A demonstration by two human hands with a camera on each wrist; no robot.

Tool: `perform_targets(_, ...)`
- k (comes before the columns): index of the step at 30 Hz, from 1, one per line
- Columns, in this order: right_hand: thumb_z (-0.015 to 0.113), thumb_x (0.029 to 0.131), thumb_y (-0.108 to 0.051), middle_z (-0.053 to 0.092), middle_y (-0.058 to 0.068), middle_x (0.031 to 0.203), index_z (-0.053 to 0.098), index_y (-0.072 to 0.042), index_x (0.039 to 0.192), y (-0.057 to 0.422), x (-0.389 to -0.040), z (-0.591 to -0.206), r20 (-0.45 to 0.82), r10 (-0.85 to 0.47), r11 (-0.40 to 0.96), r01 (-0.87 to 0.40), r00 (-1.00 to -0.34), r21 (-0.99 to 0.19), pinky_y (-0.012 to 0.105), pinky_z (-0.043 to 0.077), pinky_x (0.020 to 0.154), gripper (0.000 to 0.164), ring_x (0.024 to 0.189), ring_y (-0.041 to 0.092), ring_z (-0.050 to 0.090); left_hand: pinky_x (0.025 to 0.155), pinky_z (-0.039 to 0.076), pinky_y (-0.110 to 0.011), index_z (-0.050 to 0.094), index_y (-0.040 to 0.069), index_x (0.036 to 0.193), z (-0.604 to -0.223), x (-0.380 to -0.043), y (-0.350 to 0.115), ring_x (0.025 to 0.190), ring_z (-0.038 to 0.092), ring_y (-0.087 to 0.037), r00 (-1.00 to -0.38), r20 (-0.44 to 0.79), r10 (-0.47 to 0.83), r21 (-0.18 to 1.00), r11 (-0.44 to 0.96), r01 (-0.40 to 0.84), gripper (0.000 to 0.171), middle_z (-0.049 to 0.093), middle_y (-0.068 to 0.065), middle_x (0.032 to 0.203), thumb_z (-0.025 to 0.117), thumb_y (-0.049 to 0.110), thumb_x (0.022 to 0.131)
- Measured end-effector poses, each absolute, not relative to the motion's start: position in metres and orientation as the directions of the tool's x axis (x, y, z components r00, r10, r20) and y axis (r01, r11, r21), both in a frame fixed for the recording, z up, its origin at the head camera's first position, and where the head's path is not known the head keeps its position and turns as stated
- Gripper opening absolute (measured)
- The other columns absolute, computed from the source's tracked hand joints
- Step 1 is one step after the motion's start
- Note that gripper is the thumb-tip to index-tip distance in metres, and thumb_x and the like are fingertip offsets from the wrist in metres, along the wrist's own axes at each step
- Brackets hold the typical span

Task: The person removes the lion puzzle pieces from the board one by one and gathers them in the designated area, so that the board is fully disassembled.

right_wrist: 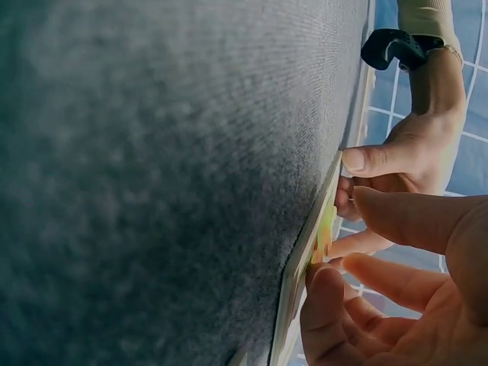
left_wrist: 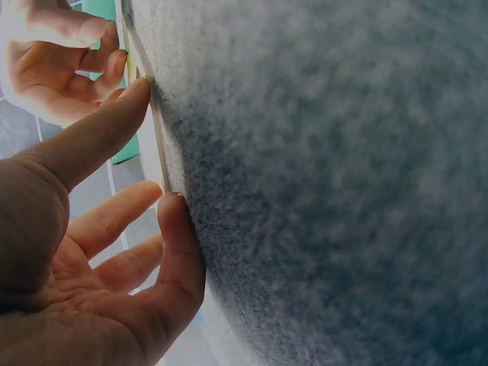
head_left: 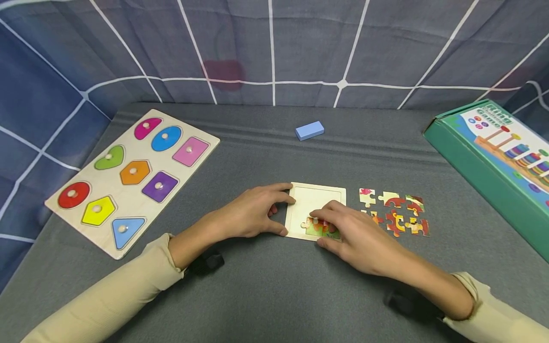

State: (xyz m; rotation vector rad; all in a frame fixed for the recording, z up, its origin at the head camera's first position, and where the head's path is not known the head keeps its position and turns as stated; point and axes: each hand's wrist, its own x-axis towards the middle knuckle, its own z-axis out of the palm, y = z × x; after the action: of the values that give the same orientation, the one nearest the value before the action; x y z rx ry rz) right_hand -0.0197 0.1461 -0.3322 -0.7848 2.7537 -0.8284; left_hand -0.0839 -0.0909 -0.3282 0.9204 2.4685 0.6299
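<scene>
A square wooden puzzle tray [head_left: 317, 197] lies flat on the cloth, with joined jigsaw pieces [head_left: 314, 228] in its lower right part. My left hand [head_left: 253, 212] spans the tray's left side, thumb by the near corner and fingertips along the edge. Over the lower right part, my right hand [head_left: 356, 233] rests its fingertips on the pieces, its thumb at the near edge and apart from the fingers. In the right wrist view, a green and orange piece [right_wrist: 326, 229] shows under this hand. Loose jigsaw pieces [head_left: 394, 224] lie right of the tray, some partly behind the right hand.
To the left lies a wooden shape board [head_left: 160, 159] with knobbed coloured shapes. A blue block [head_left: 310, 130] sits behind the tray. A green game box [head_left: 480, 157] stands at the right. Grid-patterned cloth [head_left: 309, 47] hangs behind the grey table cloth [head_left: 274, 295].
</scene>
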Motion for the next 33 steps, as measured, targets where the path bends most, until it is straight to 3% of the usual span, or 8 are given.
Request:
perform_targets(6, 0.081, 0.082, -0.014, 0.053, -0.006, 0.101, 0.068, -0.011, 0.120, 0.1431, -0.0229, -0.3316, -0.039, -0.534, 0.718, -0.428, -0.845, -0.549, 0.027, 0.040, 0.062, 0.040, 0.070, 0.008, 0.047, 0.085, 0.044, -0.033, 0.062, 0.009, 0.132, -0.3294, -0.0843, -0.0909, 0.088, 0.054, -0.010, -0.684, -0.227, 0.693, 0.544, 0.673, 0.501, 0.061, 0.039, -0.009, 0.154, 0.085, 0.028, 0.079)
perform_targets(19, 0.082, 0.078, -0.005, 0.049, -0.007, 0.090, 0.071, -0.010, 0.110, 0.1383, -0.0245, -0.3355, -0.015, -0.560, 0.713, -0.473, -0.828, -0.517, 0.025, 0.041, 0.062, 0.034, 0.072, 0.007, 0.044, 0.082, 0.044, -0.032, 0.062, 0.008, 0.132, -0.3289, -0.0837, -0.0907, 0.087, 0.054, -0.010, -0.687, -0.222, 0.692, 0.551, 0.670, 0.497, 0.060, 0.040, -0.010, 0.153, 0.085, 0.027, 0.079)
perform_targets(26, 0.084, 0.078, -0.010, 0.050, -0.007, 0.092, 0.072, -0.009, 0.112, 0.1385, -0.0239, -0.3348, 0.008, -0.558, 0.714, -0.485, -0.830, -0.505, 0.027, 0.039, 0.063, 0.036, 0.072, 0.007, 0.045, 0.082, 0.044, -0.032, 0.062, 0.008, 0.132, -0.3299, -0.0841, -0.0915, 0.086, 0.054, -0.010, -0.686, -0.223, 0.693, 0.551, 0.670, 0.498, 0.060, 0.040, -0.009, 0.153, 0.085, 0.026, 0.079)
perform_targets(33, 0.084, 0.078, -0.009, 0.051, -0.007, 0.091, 0.071, -0.012, 0.102, 0.1388, -0.0259, -0.3354, 0.017, -0.573, 0.700, -0.501, -0.819, -0.509, 0.027, 0.041, 0.063, 0.028, 0.074, 0.007, 0.045, 0.080, 0.045, -0.031, 0.062, 0.009, 0.132, -0.3283, -0.0839, -0.0909, 0.087, 0.054, -0.010, -0.685, -0.230, 0.691, 0.557, 0.671, 0.490, 0.060, 0.040, -0.008, 0.153, 0.085, 0.027, 0.079)
